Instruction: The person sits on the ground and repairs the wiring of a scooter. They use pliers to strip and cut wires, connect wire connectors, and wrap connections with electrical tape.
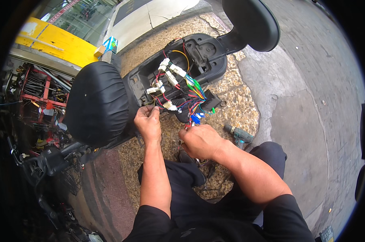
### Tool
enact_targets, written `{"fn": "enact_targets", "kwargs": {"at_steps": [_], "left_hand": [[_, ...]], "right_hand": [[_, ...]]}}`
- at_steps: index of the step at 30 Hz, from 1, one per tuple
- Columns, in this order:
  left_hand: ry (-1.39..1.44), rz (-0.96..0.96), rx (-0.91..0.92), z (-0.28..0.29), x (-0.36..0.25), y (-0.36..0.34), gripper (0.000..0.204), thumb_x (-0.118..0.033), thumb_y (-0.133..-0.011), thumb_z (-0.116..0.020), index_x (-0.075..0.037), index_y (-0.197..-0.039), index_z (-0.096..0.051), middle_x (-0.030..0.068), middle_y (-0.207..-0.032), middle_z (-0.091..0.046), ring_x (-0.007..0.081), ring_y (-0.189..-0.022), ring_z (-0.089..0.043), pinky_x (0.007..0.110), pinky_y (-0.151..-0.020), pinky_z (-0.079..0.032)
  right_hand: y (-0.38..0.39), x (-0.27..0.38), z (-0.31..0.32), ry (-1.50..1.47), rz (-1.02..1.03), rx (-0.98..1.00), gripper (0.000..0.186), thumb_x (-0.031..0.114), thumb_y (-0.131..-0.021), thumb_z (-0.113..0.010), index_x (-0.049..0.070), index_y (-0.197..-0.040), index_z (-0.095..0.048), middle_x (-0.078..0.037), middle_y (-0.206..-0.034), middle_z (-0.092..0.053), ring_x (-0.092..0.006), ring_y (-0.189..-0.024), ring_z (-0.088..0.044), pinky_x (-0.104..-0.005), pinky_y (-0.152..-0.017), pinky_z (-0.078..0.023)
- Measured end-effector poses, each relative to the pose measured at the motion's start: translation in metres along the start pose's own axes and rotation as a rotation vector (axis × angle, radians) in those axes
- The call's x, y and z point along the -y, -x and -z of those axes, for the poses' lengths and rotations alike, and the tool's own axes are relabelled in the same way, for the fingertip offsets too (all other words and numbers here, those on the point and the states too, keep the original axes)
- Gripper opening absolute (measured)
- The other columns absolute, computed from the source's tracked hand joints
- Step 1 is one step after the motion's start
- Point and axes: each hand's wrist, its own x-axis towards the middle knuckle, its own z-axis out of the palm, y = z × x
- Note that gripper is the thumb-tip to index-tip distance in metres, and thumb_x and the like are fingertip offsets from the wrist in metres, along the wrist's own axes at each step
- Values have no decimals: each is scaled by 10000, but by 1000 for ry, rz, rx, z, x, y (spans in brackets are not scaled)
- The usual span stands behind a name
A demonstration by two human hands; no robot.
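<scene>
A scooter's open black underseat housing [210,60] holds white plastic connectors [176,70] and a tangle of red, yellow, green and blue wires. My left hand [148,121] pinches a thin wire at the housing's near left edge, below the white connectors. My right hand [200,139] is closed around the lower end of a coloured wire bundle, just under some blue connectors [195,118]; the fingertips are partly hidden. A black controller box [210,101] sits beside the bundle. A black seat [95,103] is left of my left hand.
A cordless drill [241,135] lies on the pebbled ground right of my right hand. A backrest [257,24] rises at upper right. Red racks [37,82] of tools stand left, near a yellow ledge [53,44] with a small blue box [110,43]. My knees are below the scooter.
</scene>
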Motion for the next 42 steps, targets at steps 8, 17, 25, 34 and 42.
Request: {"fn": "enact_targets", "kwargs": {"at_steps": [8,17,25,34,42], "left_hand": [[-593,-363,-54,9,-3,-1,102,9,-769,-702,-16,-826,-622,33,-623,-559,119,-498,-498,300,-492,-399],[-626,-548,-59,10,-4,-4,91,-34,-783,-718,-40,-829,-639,119,-666,-610,273,-540,-581,381,-534,-463],[-551,-455,-32,10,1,-6,80,-55,-813,-724,-17,-813,-655,76,-617,-588,147,-517,-532,314,-516,-432],[-339,-202,0,6,-3,-2,163,-89,-849,-713,59,-803,-662,-8,-576,-587,35,-539,-493,238,-505,-393],[-54,-63,-45,-1,0,-3,135,-45,-845,-688,85,-828,-655,-14,-638,-592,24,-536,-471,201,-488,-343]], "right_hand": [[0,3,5,31,-37,64,140,90,-782,-580,7,-874,-645,-207,-810,-698,-374,-843,-700,-478,-750,-550],[1,-6,-3,27,-12,24,189,179,-811,-613,11,-897,-608,-200,-764,-675,-395,-789,-675,-503,-729,-533],[3,-12,13,25,-56,-30,187,177,-812,-642,11,-898,-635,-207,-795,-684,-393,-825,-683,-496,-744,-545],[2,-14,26,-7,-80,-66,208,200,-810,-665,4,-876,-647,-219,-790,-682,-405,-827,-682,-500,-757,-547],[1,-16,31,-2,-128,-59,203,227,-845,-639,38,-917,-655,-211,-837,-689,-399,-864,-677,-499,-776,-548]]}}
